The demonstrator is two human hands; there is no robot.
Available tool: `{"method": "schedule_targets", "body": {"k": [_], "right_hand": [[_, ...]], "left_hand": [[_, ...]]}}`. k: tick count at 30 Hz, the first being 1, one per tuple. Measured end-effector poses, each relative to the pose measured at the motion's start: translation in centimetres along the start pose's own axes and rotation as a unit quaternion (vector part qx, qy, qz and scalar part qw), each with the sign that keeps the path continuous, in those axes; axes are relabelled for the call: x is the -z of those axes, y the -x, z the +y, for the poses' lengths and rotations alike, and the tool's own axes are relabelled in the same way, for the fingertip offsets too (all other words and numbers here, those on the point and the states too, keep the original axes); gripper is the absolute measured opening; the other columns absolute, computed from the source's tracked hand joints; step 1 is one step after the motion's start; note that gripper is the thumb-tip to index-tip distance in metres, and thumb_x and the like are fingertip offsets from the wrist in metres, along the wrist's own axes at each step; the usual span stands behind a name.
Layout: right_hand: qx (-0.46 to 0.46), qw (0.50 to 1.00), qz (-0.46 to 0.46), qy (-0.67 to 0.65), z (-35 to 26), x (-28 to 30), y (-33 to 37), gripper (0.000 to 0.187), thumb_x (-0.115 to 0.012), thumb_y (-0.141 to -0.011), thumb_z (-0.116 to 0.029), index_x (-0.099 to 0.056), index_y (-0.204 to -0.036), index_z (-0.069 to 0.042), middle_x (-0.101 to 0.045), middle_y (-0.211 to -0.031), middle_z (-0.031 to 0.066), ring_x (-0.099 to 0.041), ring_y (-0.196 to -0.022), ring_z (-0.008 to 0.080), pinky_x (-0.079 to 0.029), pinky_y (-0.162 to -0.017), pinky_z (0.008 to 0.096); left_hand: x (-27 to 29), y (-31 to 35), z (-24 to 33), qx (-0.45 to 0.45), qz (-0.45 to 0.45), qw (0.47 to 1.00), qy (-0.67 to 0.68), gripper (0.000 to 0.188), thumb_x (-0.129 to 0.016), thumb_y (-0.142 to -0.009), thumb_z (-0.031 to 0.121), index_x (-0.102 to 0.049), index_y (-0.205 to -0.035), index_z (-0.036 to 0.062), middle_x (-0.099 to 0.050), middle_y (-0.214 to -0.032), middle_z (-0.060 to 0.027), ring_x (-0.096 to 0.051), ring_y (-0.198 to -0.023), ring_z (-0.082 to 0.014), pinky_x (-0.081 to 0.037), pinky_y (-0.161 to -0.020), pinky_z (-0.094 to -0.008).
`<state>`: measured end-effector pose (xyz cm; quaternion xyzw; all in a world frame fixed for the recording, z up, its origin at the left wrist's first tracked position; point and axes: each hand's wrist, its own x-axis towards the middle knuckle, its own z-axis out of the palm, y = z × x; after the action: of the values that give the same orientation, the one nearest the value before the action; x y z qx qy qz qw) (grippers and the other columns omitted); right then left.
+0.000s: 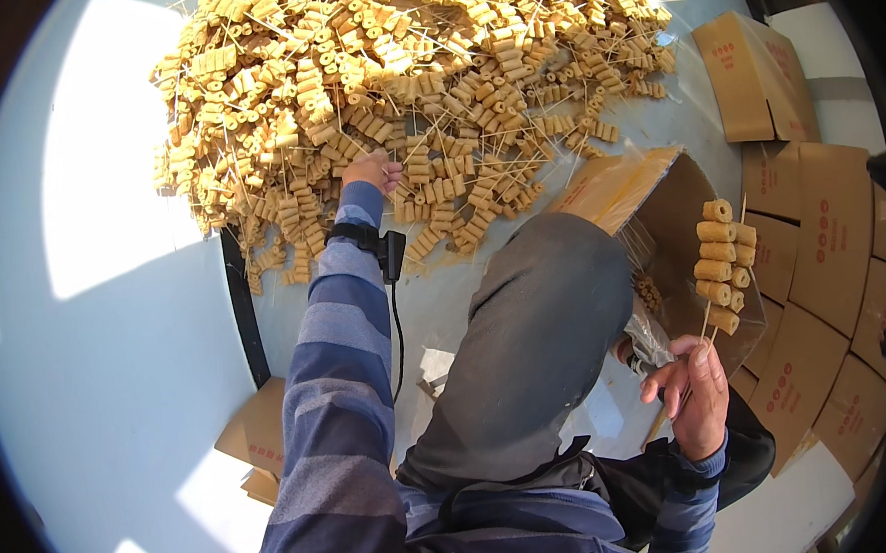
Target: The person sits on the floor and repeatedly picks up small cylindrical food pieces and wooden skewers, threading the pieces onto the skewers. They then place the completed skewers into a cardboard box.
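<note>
Cardboard boxes [823, 219] are lining the right; the right hand [700, 395] is pinching roll skewers [715, 269], the left hand [370, 170] touching a skewer heap [432, 67], grip unclear.

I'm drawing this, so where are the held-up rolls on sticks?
In the head view, the skewered rolls are at the right, just above the right hand pinching their sticks, in front of the open cardboard box.

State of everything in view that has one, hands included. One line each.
Left hand: at the heap, fingers curled, grip unclear
Right hand: closed on bare stick ends
Held skewers: loaded, raised, loaded ends up
Skewer heap: loose, jumbled
Carton by the knee: open
Right-side cartons: stacked
Black wrist device: strapped on, cabled
</note>
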<state>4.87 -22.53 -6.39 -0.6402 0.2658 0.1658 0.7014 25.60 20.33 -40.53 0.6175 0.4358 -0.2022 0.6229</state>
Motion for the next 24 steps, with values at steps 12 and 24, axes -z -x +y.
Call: {"method": "schedule_targets", "body": {"k": [12,24], "right_hand": [[-0.008,1.000,-0.022,-0.014,0.2,0.7,0.3,0.043,-0.035,-0.110,-0.035,-0.055,-0.113,0.003,-0.049,-0.048,0.0070,-0.065,-0.059,0.0261,-0.051,-0.070,0.0348],[0.002,0.998,-0.041,-0.040,0.2,0.7,3.1,0.043,-0.036,-0.110,-0.034,-0.055,-0.116,0.004,-0.055,-0.055,0.0085,-0.067,-0.065,0.0279,-0.051,-0.072,0.0377]], "left_hand": [[-5.9,4.7,1.4,0.035,-0.149,0.981,0.118,0.027,-0.053,-0.103,0.024,-0.059,-0.116,0.0007,-0.067,-0.102,-0.0105,-0.065,-0.091,-0.0197,-0.056,-0.083,-0.0331],[-4.0,11.3,0.1,-0.001,-0.296,0.949,0.113,0.022,-0.056,-0.102,0.021,-0.057,-0.112,0.0015,-0.068,-0.113,-0.0171,-0.067,-0.103,-0.0256,-0.056,-0.093,-0.0385]]}}
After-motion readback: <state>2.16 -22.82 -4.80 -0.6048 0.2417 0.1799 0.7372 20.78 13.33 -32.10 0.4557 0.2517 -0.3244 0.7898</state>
